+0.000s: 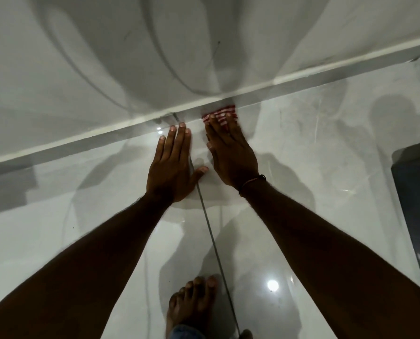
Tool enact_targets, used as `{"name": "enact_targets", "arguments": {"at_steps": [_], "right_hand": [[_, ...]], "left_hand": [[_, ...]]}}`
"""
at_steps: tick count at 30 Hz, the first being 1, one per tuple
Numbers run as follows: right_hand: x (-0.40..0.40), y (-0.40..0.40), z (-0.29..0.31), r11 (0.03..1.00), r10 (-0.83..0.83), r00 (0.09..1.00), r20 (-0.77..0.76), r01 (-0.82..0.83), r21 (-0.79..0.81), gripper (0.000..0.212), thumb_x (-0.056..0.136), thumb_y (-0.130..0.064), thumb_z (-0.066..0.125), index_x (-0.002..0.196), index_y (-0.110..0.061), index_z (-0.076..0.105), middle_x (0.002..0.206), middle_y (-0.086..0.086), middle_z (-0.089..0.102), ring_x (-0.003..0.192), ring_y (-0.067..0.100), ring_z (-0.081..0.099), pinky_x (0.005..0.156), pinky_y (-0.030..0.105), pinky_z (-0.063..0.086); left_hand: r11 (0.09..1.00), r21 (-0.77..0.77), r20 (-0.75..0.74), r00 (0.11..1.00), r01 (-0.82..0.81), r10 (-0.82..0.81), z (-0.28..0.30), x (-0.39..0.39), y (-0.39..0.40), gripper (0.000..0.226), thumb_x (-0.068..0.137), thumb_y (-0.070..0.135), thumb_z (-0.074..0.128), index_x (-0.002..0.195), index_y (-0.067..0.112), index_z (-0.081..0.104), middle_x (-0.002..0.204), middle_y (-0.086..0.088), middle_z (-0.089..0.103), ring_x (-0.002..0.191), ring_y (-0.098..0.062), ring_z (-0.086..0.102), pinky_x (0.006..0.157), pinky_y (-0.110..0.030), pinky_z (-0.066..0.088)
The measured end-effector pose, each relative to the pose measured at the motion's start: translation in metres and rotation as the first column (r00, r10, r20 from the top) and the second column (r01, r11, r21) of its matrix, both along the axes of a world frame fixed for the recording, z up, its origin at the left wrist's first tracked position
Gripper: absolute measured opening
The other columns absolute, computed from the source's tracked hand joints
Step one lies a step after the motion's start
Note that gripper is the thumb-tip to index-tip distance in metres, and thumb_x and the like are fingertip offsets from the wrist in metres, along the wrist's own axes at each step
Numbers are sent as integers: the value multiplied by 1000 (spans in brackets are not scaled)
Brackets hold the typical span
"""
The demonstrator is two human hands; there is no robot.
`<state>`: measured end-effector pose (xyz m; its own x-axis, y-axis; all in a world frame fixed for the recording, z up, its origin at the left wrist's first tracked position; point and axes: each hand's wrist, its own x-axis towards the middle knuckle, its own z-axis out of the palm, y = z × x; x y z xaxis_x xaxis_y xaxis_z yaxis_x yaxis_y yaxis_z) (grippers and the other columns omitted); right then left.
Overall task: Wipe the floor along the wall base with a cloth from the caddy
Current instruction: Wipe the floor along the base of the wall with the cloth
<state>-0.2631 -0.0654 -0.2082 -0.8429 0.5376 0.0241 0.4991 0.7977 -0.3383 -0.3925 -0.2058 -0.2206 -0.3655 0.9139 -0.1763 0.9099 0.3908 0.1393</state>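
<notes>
Right hand [231, 157] flat, pinning red-striped cloth [220, 115] under fingertips against the wall base [302, 77]. Left hand [172, 165] splayed, empty, bracing alongside. Cloth likely soft, light; glossy floor tile [314, 148] slippery — press with the palm.

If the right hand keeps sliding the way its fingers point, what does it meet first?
The right hand presses the red-and-white striped cloth flat; straight ahead comes the baseboard at the wall's foot, seemingly almost touching the cloth already.

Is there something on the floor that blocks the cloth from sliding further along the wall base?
Nothing visible does. The red-and-white striped cloth lies under the right hand against the white skirting; the glossy tiled floor ahead is bare. The left hand rests flat beside.
</notes>
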Motion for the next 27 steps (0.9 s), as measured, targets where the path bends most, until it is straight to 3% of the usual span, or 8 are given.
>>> {"name": "enact_targets", "arguments": {"at_steps": [6, 10, 12, 15, 19, 23, 26, 27], "right_hand": [[39, 55, -12, 998, 16, 993, -115, -10, 55, 44, 108, -22, 45, 148, -7, 56, 155, 13, 54, 146, 46, 43, 122, 55, 36], [82, 119, -9, 996, -68, 992, -103, 74, 57, 48, 107, -15, 43, 153, -4, 48, 160, 22, 44, 151, 47, 33, 125, 57, 30], [112, 154, -6, 987, -146, 984, -105, 152, 53, 48, 109, -17, 39, 155, -5, 45, 163, 23, 39, 154, 45, 28, 127, 55, 28], [154, 211, -2, 948, -318, 946, -59, 318, -2, 53, 112, -35, 29, 158, -13, 43, 166, 19, 36, 157, 37, 27, 131, 44, 23], [183, 270, 9, 815, -579, 810, -90, 574, -75, 55, 112, -42, 26, 151, -10, 46, 153, 18, 52, 142, 37, 47, 124, 44, 34], [193, 309, -16, 827, -562, 827, 13, 561, 38, 59, 110, -37, 17, 161, -7, 22, 165, 21, 30, 154, 39, 29, 133, 48, 12], [202, 317, -44, 838, -546, 837, 41, 546, 9, 58, 108, -50, 5, 161, -34, 22, 160, 23, 37, 147, 45, 37, 127, 55, 25], [196, 300, -40, 842, -539, 842, 12, 539, -2, 58, 110, -50, 11, 162, -28, 25, 161, 23, 36, 148, 45, 36, 126, 55, 27]], "left_hand": [[999, 39, -14, 1000, -7, 8, 2, 3, 2, 89, 104, 60, 38, 166, -1, 18, 175, -22, 13, 164, -38, 10, 132, -54, 14], [999, 32, -33, 999, -14, 15, 1, 3, 2, 87, 105, 59, 36, 167, 1, 15, 176, -20, 11, 164, -37, 8, 133, -51, 11], [1000, 27, -33, 999, -15, 16, 0, 2, 3, 88, 104, 59, 36, 167, 1, 14, 176, -20, 11, 164, -37, 8, 133, -50, 10], [999, 16, -28, 999, -35, 36, 1, 3, 3, 89, 103, 60, 37, 167, 1, 13, 177, -19, 9, 165, -35, 4, 134, -48, 7], [999, 41, -32, 999, -34, 36, -2, 4, 3, 90, 103, 61, 35, 167, 1, 15, 176, -18, 11, 165, -36, 6, 133, -51, 11], [998, 47, -43, 998, -34, 36, -1, 4, 3, 89, 103, 61, 34, 166, -1, 17, 176, -20, 14, 164, -37, 8, 132, -53, 13], [999, 32, -27, 999, -31, 32, 1, 3, 4, 89, 103, 60, 35, 166, 0, 16, 176, -20, 12, 164, -37, 8, 133, -52, 12], [999, 21, -20, 999, -36, 36, 2, 2, 4, 89, 103, 60, 35, 167, 1, 15, 176, -19, 11, 164, -37, 7, 133, -51, 11]]}}
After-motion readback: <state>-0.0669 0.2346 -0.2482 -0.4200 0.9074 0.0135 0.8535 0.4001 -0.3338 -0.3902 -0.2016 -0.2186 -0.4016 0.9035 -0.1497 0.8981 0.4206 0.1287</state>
